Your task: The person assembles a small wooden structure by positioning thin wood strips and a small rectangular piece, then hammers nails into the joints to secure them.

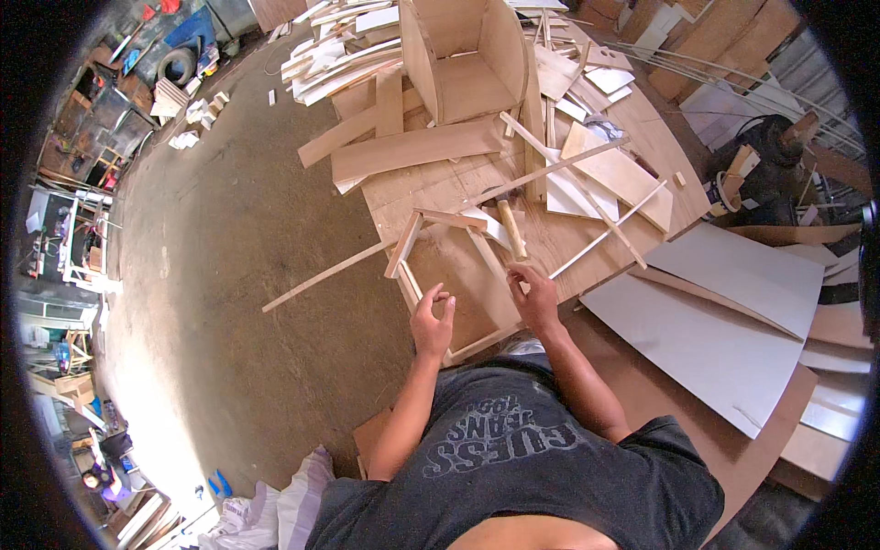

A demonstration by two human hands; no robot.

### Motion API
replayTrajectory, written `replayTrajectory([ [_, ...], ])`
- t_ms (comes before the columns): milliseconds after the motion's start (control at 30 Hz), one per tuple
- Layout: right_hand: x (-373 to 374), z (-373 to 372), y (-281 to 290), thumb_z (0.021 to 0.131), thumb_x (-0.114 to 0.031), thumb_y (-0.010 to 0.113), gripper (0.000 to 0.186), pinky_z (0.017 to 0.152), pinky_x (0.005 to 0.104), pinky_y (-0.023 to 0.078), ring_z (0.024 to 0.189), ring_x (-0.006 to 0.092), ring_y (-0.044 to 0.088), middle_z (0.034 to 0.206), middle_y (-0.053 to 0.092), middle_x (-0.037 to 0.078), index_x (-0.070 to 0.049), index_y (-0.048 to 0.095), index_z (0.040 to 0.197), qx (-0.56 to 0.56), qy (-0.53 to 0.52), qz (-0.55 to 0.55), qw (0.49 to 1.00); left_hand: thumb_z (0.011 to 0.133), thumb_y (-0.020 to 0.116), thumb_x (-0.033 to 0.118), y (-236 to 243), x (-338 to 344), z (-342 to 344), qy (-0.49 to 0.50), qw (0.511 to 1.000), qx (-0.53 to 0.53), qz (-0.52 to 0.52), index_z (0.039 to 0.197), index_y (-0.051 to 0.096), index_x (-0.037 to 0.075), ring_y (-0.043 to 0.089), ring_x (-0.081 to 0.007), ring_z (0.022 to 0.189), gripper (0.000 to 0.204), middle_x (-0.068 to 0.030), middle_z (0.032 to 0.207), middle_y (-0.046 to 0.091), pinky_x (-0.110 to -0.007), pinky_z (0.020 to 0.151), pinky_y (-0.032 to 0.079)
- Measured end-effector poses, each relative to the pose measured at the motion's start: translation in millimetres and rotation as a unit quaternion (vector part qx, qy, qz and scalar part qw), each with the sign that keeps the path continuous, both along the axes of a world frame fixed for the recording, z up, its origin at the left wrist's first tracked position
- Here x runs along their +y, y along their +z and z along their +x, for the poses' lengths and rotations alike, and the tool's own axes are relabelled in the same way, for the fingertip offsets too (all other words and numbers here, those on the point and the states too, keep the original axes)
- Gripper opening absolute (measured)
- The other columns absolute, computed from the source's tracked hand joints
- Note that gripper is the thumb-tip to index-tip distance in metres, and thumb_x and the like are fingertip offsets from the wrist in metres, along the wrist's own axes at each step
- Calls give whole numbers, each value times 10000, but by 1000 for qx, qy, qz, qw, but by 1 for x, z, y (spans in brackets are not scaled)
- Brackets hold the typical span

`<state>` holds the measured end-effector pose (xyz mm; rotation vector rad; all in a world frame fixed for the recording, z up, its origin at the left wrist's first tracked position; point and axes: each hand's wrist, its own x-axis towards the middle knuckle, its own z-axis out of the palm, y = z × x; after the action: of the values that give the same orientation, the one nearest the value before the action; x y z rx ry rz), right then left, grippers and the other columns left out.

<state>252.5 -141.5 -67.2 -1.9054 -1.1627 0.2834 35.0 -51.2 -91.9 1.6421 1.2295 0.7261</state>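
A shallow wooden tray-like frame (pixel 469 291) with a brown bottom lies at the table's near edge, in front of me. My left hand (pixel 431 321) is over its left side, fingers curved and thumb apart, with nothing visible in it. Over the right side is my right hand (pixel 535 299), its thumb and fingertips drawn together; whatever may be between them is too small to make out. Just beyond the right hand rests a wooden-handled hammer (pixel 512 229), its head partly hidden. Loose short wood strips (pixel 404 244) lean at the frame's far left corner.
A long thin strip (pixel 335 274) crosses the table (pixel 674 156) and juts past its left edge. Farther back stands an open plywood box (pixel 472 87) among heaped offcuts (pixel 344 55). White sheets (pixel 697 321) lie to the right; white sacks (pixel 302 495) are at the lower left.
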Motion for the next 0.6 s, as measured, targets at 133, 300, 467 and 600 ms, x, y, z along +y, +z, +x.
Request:
replayTrajectory([
  [133,-3,44,-7,878,-25,751,315,813,418,594,952,324,757,1089,752,177,-67,734,1190,33,6,-34,999,970,744,243,-1,-13,27,22,1000,1,8,1271,740,52,743,-229,1073,356,-114,1119,793,-374,997,544],
  [300,-6,96,-13,903,-90,774,376,828,431,591,961,308,754,1109,749,166,-85,700,1271,52,29,-97,994,974,741,245,1,-35,72,55,998,6,-10,1250,748,45,734,-212,1069,341,-108,1101,791,-369,994,543],
  [467,1,135,-32,956,-162,737,399,839,497,571,952,380,740,1203,714,221,-48,646,1327,53,94,-124,986,974,750,224,-7,-55,122,64,997,-5,-42,1273,721,0,706,-258,1092,374,-143,1151,732,-385,1009,531],
  [600,32,135,-58,998,-384,702,524,802,510,572,908,417,735,1067,741,257,-2,615,1346,65,111,-163,978,930,797,243,-16,-74,152,109,994,29,-2,1381,646,5,683,-292,1115,532,-166,1270,645,-408,993,540],
])
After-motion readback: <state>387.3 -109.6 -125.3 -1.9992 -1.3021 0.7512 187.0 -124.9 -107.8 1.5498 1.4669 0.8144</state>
